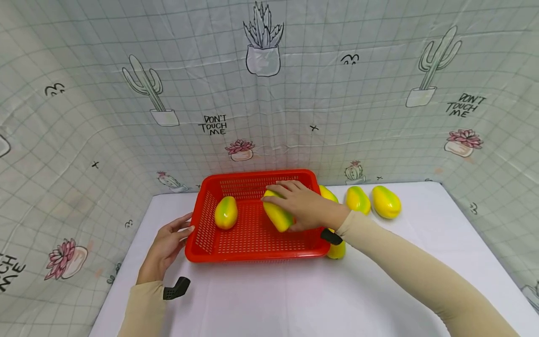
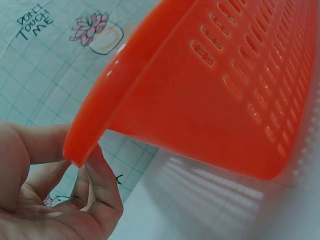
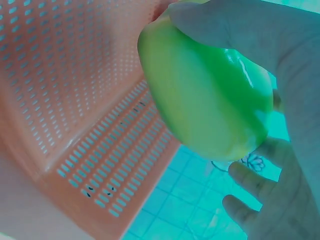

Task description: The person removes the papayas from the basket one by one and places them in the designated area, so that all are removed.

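Observation:
A red perforated plastic basket (image 1: 257, 257) stands on the white-covered table. My left hand (image 1: 165, 243) pinches its left rim between thumb and fingers; the left wrist view shows that rim (image 2: 107, 85) up close. Inside the basket's right half, my right hand (image 1: 309, 206) grips a yellow papaya (image 1: 275, 216) with green streaks. From the right wrist, this papaya (image 3: 200, 95) appears tilted, with the thumb on one side and fingers on the other. Whether it touches the basket floor I cannot tell. Another papaya (image 1: 226, 213) lies at the left inside the basket.
Right of the basket lie two papayas, one nearer (image 1: 358, 200) and one farther out (image 1: 386, 202). More yellow fruit (image 1: 337, 250) sits close against the basket's right side, partly hidden by my right arm. A patterned cloth (image 1: 294, 93) hangs behind the table and along its sides.

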Available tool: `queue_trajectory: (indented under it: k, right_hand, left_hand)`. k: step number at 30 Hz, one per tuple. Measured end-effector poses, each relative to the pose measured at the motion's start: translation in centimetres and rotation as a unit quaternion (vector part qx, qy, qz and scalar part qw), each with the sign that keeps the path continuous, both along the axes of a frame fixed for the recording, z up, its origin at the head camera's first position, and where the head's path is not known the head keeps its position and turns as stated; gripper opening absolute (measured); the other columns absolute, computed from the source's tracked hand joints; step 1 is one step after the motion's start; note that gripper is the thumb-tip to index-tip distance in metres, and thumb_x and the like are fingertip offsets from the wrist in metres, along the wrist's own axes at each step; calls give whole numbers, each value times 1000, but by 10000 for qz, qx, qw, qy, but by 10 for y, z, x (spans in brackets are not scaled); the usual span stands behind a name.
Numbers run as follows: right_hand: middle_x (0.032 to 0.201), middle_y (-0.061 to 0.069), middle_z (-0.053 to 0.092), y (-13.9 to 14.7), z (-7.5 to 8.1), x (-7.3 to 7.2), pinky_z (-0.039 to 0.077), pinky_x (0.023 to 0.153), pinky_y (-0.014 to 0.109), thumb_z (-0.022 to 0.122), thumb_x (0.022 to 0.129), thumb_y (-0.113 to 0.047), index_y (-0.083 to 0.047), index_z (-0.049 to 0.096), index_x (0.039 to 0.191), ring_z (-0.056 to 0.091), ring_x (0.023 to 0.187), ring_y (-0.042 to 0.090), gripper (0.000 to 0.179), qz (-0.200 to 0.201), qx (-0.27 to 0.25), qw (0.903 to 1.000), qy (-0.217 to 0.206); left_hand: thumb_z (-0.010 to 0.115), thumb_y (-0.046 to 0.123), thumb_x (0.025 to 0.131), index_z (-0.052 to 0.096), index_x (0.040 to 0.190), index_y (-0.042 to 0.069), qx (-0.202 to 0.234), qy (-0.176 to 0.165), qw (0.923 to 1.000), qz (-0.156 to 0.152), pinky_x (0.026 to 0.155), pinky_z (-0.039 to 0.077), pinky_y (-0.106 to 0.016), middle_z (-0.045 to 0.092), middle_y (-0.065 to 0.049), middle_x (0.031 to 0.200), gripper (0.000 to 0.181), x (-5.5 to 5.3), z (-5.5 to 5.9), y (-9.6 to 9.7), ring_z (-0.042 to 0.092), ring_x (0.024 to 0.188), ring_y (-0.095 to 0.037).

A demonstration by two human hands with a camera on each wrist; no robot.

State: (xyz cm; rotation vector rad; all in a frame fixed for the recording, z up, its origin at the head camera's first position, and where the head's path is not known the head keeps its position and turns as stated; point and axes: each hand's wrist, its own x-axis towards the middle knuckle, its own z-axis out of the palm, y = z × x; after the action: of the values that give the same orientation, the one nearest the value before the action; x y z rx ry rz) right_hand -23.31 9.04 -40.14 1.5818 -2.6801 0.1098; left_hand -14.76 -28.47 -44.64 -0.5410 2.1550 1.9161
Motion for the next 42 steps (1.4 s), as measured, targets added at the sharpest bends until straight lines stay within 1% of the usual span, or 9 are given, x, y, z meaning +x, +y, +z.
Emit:
queue_trajectory:
  k: [9, 14, 17, 20, 25, 29, 34, 37, 42]
  right_hand:
    - [161, 20, 44, 17, 11, 6, 37, 118, 61, 93, 78, -34, -14, 49, 155, 40, 146, 43, 91, -122, -449, 9988, 132]
    - [159, 21, 44, 30, 13, 6, 36, 118, 63, 94, 78, -33, -12, 49, 154, 41, 144, 43, 91, -175, -690, 9974, 95]
    - [160, 20, 42, 40, 14, 5, 34, 119, 63, 94, 78, -30, -12, 47, 155, 38, 146, 43, 92, -305, -788, 9964, -32]
    - [163, 18, 39, 52, 15, 5, 35, 119, 64, 95, 77, -27, -13, 45, 157, 36, 148, 43, 96, -501, -886, 9948, -98]
    - [166, 18, 34, 72, 20, 8, 37, 117, 65, 97, 74, -24, -13, 43, 158, 37, 147, 44, 100, -713, -1143, 9908, -137]
    - [165, 19, 36, 90, 21, 13, 37, 115, 66, 96, 74, -22, -11, 43, 158, 39, 145, 43, 100, -844, -1350, 9872, -122]
    - [163, 20, 38, 112, 18, 17, 35, 113, 69, 97, 73, -19, -9, 45, 156, 40, 143, 45, 98, -1029, -1648, 9809, -14]
    - [162, 22, 38, 124, 15, 19, 35, 112, 72, 97, 71, -18, -9, 46, 155, 41, 143, 46, 99, -1053, -1759, 9787, 34]
    - [159, 24, 41, 140, 9, 26, 38, 108, 73, 98, 68, -14, -8, 48, 152, 43, 139, 50, 98, -1089, -1898, 9757, 126]
  left_hand:
    - [56, 10, 109, 36, 165, 6, 53, 7, 10000, -15, 85, 53, -14, 42, -15, 148, 60, 0, 0, 0, 52, 113, -16]
    - [56, 10, 109, 35, 165, 6, 53, 23, 10000, -3, 85, 53, -14, 41, -16, 150, 60, 0, 0, 0, 52, 114, -15]
    - [57, 10, 109, 35, 165, 6, 44, 23, 10000, -11, 86, 53, -14, 40, -16, 152, 60, 0, -1, 0, 52, 114, -16]
    - [56, 11, 109, 35, 165, 6, 45, 22, 10000, -18, 86, 54, -14, 39, -17, 154, 60, 0, 0, 0, 52, 114, -15]
    - [56, 12, 109, 35, 165, 7, 39, -2, 10000, -6, 86, 53, -13, 38, -17, 155, 60, 0, 1, 1, 50, 117, -17]
    - [55, 12, 110, 35, 165, 8, 47, -15, 10000, 0, 86, 53, -13, 39, -17, 154, 60, 0, 2, 1, 48, 121, -19]
    - [55, 11, 109, 35, 166, 8, 37, -40, 10000, 8, 85, 53, -12, 38, -16, 155, 60, -1, 1, 2, 47, 123, -21]
    - [55, 11, 110, 35, 166, 9, 23, -64, 10000, 26, 85, 53, -12, 36, -17, 157, 60, -1, 0, 1, 47, 125, -22]
    - [55, 11, 110, 35, 166, 9, 34, -80, 10000, 49, 84, 53, -12, 34, -18, 160, 60, -1, -2, 1, 46, 127, -24]
